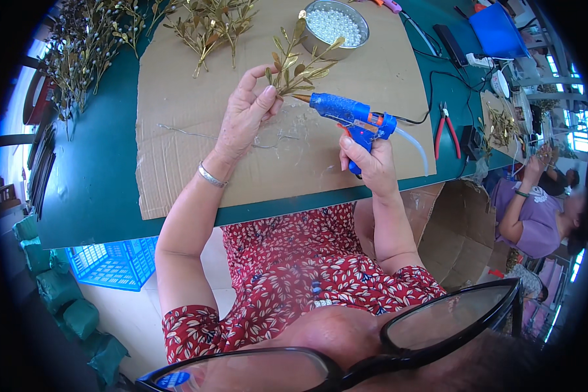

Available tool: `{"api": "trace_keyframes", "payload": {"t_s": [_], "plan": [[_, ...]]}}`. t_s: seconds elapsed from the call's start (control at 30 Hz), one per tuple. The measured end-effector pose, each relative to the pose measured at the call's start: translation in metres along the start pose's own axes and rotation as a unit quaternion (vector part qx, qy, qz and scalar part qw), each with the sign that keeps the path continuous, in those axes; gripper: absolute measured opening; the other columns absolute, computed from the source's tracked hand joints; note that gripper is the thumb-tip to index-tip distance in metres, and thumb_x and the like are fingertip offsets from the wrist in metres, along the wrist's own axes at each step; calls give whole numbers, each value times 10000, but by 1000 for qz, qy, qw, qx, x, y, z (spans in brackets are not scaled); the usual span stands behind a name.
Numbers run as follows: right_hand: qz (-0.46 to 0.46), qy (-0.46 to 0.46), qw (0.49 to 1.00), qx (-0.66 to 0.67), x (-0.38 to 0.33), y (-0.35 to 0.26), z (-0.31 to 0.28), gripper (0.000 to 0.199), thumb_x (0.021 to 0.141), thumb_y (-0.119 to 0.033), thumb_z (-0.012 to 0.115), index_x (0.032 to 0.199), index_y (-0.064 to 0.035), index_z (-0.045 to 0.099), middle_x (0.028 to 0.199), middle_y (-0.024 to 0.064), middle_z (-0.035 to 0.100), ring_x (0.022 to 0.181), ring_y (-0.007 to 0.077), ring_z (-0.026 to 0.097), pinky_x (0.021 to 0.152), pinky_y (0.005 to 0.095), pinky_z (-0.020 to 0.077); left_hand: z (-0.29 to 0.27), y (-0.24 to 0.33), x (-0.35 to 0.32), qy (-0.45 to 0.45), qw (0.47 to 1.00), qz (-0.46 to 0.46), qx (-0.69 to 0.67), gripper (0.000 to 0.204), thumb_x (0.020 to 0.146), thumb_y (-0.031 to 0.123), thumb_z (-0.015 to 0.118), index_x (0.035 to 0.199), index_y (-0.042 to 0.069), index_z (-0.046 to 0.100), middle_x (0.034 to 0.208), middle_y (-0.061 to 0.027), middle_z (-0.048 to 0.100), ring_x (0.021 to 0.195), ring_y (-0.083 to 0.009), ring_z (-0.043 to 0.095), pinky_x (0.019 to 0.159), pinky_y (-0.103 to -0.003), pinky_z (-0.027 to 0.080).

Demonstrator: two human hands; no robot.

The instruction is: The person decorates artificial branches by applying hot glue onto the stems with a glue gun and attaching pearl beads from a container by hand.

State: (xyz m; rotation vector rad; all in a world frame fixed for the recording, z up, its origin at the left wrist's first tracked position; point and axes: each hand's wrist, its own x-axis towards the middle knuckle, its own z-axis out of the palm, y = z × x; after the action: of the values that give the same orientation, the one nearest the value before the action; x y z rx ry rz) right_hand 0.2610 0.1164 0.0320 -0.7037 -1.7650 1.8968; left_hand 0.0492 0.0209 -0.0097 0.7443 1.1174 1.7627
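Observation:
Pinched between the thumb and fingers of my left hand (251,108) is a gold artificial leaf sprig (297,75), its leaves fanning up and to the right. My right hand (374,160) is wrapped round the handle of a blue hot glue gun (343,110). The gun's nozzle points left and meets the lower part of the sprig, close to my left fingertips; whether it touches is too small to tell. A clear glue stick (417,145) trails from the gun's back end. Just beyond the sprig stands a round tin of white pearl beads (336,27).
Cardboard (176,150) covers the middle of the green table (91,189). Gold sprigs (212,29) lie at its far edge, berry-tipped stems (78,52) at far left. Red-handled pliers (447,134), cables and a blue bin (498,31) sit right. A co-worker (529,209) works beyond them.

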Motion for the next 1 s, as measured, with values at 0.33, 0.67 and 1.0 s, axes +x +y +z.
{"api": "trace_keyframes", "payload": {"t_s": [0.33,0.67,1.0], "plan": [[-2,11,999,-42,1,1,-2,218,853,-173,609,995,-12,568,649,11,554,529,82,531,501,218,417,-1,-3,1,14,992,74,98,383,942,141,527,1301,86,407,751,46,540,703,-23,465,644,-172,364],[3,13,1000,-27,0,6,-3,205,861,-164,600,998,-17,565,642,11,547,512,85,526,486,226,419,-2,-4,2,22,991,78,110,374,939,132,529,1292,78,417,742,48,535,697,-24,462,654,-175,364],[-2,9,1000,-9,1,9,-1,219,861,-157,594,1020,-13,551,627,12,536,504,94,529,474,229,424,1,-2,2,26,991,74,108,375,944,134,518,1298,76,408,714,44,523,677,-26,440,639,-178,347]]}}
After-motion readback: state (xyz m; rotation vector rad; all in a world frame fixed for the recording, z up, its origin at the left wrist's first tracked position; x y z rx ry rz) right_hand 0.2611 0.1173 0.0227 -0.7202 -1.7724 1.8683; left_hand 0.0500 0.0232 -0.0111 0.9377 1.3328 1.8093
